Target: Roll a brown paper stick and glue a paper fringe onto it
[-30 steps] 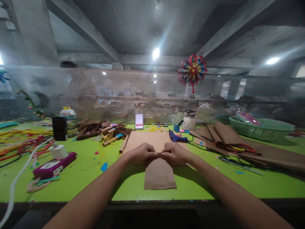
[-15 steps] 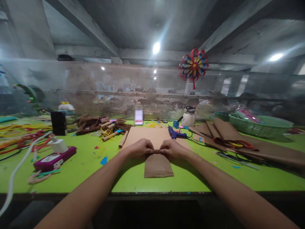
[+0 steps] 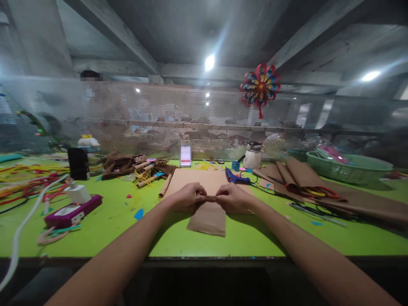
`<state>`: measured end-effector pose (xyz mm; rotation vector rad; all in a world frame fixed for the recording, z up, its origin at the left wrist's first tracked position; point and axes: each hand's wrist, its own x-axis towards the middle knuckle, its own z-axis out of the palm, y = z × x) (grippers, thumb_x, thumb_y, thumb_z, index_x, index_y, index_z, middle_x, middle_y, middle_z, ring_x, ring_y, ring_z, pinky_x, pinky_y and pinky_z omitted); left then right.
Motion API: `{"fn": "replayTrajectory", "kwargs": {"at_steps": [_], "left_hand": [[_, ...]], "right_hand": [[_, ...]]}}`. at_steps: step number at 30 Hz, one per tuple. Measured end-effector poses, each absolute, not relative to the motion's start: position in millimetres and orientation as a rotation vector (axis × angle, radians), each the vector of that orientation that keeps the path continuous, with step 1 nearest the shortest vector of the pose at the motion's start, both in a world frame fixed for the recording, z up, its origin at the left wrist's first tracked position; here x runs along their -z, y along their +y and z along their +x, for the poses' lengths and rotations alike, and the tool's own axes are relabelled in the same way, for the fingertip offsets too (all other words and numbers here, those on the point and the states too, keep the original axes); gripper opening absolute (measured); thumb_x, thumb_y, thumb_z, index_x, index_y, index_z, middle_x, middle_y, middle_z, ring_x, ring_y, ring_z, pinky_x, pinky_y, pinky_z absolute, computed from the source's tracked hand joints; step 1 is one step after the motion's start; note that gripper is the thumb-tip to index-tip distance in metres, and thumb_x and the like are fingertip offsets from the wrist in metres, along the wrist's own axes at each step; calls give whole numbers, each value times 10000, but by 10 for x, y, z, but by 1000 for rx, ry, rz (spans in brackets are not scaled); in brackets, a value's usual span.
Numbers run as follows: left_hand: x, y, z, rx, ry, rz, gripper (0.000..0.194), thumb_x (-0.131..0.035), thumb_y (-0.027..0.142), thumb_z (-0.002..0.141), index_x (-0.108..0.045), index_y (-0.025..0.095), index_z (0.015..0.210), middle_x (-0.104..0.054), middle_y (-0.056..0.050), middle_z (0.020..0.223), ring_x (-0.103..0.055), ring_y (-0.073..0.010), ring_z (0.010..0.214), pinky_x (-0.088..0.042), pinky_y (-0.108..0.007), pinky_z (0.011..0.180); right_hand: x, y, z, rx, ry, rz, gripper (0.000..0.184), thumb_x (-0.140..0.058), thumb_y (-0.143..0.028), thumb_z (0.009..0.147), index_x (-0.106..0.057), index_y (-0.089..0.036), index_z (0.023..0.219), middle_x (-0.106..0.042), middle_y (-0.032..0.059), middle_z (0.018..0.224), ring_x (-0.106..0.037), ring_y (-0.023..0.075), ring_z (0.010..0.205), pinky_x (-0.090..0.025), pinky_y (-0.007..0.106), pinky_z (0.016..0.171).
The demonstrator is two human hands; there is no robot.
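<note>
While the left hand and right hand pinch its far end, brown paper spreads toward the person.
The grasped edge is over the near side of the tan sheet; a blue glue gun lies at that sheet's far right.

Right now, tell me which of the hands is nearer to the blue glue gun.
Right. The right hand is just on the near side of the blue glue gun; the left hand is farther off, to the gun's left.
</note>
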<state>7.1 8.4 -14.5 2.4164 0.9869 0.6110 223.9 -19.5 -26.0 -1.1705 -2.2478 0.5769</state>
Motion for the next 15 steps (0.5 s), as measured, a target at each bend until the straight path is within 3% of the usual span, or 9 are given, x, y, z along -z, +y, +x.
{"fn": "replayTrajectory", "kwargs": {"at_steps": [3, 5, 9, 15], "left_hand": [[54, 85, 91, -1061, 1167, 2456, 269, -509, 362, 754, -650, 142, 817, -609, -66, 818, -517, -159, 729, -376, -251, 646], [4, 90, 117, -1255, 1292, 2389, 301, -462, 389, 784, -623, 139, 739, -591, -51, 713, -506, -155, 674, -368, -254, 621], [7, 71, 215, -1024, 1176, 2234, 427, -411, 501, 793, -570, 137, 638, -567, -25, 578, -498, -144, 556, -351, -243, 532], [22, -7, 312, -938, 999, 2049, 425, -422, 528, 771, -515, 143, 616, -526, 0, 548, -478, -133, 536, -344, -233, 501]], "right_hand": [[158, -197, 2253, -307, -2140, -1230, 161, -509, -194, 756, -646, -118, 716, -621, 45, 669, -518, 125, 610, -367, 226, 560], [119, -212, 2234, -13, -2035, -1251, 121, -507, -165, 753, -618, -130, 719, -603, 51, 696, -503, 138, 640, -360, 243, 587], [153, -317, 2068, 332, -2007, -1153, 111, -470, -148, 796, -550, -145, 721, -550, 61, 723, -472, 153, 670, -352, 262, 617], [228, -513, 1761, 288, -2074, -919, 94, -479, -224, 830, -532, -147, 825, -531, 66, 762, -473, 170, 710, -389, 286, 645]]}}
